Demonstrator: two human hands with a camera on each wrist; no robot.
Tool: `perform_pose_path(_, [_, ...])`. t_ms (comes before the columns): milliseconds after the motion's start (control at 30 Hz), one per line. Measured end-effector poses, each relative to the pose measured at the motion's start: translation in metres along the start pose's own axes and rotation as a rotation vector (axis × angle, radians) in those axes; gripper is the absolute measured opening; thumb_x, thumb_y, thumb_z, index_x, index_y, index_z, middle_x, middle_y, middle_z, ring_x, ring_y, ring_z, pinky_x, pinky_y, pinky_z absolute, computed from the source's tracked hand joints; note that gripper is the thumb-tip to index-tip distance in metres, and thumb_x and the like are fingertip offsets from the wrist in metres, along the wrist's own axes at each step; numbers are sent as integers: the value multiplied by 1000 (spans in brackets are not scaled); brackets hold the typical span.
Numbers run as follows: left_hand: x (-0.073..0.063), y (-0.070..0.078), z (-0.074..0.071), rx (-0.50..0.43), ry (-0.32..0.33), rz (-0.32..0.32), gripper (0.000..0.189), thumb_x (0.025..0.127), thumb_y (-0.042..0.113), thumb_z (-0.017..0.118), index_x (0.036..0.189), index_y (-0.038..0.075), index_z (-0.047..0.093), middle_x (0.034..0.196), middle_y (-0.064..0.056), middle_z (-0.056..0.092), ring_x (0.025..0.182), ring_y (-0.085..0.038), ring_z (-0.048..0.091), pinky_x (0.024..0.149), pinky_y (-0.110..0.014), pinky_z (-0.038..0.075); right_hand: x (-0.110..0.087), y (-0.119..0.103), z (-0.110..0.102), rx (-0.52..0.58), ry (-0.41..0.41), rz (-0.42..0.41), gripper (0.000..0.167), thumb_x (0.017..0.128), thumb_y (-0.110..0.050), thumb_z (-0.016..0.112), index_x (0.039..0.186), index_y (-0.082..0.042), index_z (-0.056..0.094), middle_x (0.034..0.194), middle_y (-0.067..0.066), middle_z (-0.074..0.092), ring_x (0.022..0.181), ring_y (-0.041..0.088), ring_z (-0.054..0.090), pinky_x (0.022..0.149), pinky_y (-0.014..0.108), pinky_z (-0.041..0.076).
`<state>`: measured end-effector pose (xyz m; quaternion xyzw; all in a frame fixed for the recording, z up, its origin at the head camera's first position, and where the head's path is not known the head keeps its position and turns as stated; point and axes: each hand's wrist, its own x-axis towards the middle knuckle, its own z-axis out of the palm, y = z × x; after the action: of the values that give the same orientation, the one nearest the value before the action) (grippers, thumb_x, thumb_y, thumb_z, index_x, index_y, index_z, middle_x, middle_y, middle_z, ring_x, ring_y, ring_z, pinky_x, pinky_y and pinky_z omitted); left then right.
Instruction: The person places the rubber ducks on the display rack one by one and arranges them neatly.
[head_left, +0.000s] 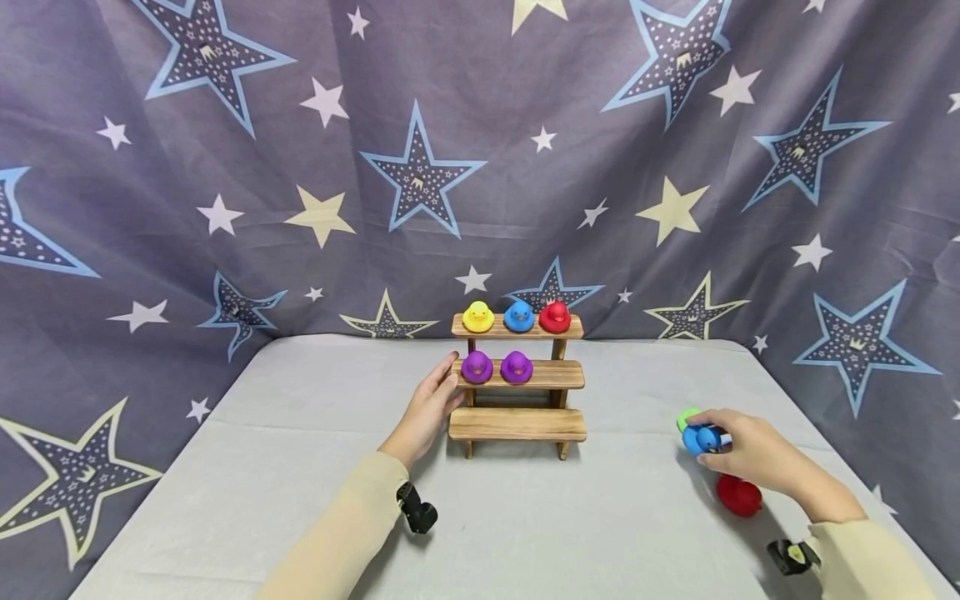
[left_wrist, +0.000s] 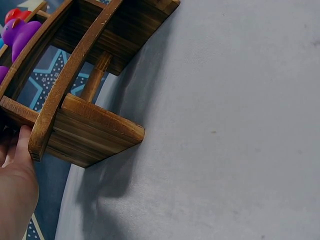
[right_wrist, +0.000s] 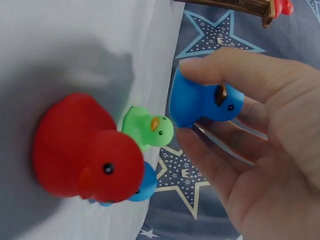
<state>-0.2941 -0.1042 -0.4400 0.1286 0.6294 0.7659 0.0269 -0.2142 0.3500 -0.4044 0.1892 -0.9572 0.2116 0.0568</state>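
At the head view's four o'clock, the right hand (head_left: 750, 450) pinched a blue duck (head_left: 699, 440), with a green duck (head_left: 686, 418) towards eleven and a red duck (head_left: 739, 497) towards five. The left hand (head_left: 430, 406) touched the wooden shelf (head_left: 517, 424) at its nine-o'clock end; whether it clasped was unclear.

Soft, even light, diffuse shadows (right_wrist: 102, 67), wrist views dimmer than head.
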Motion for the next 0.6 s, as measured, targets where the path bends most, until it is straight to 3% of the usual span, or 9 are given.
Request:
perform_pose_path(167, [0,0,0,-1,1,-2,53,108,7,36,158,-3,18,163,-24,12,145,-41,26,119,-50,31,3,-5,-2,18,5,-6,45,76,-11,86,116,0,69,104,12,68,87,22,64,70,37,63])
perform_pose_path(367, [0,0,0,-3,-1,-2,53,108,7,36,158,-3,18,163,-25,12,146,-41,25,119,-50,31,9,-12,-1,18,13,-16,45,77,-11,84,119,-1,69,109,14,68,87,21,66,73,39,63])
perform_pose_path(600, [0,0,0,5,2,-5,54,108,7,36,158,-3,18,163,-24,13,145,-41,27,118,-49,32,21,-24,0,-36,71,-90,46,77,-16,85,119,-6,70,113,11,68,93,23,62,81,46,58])
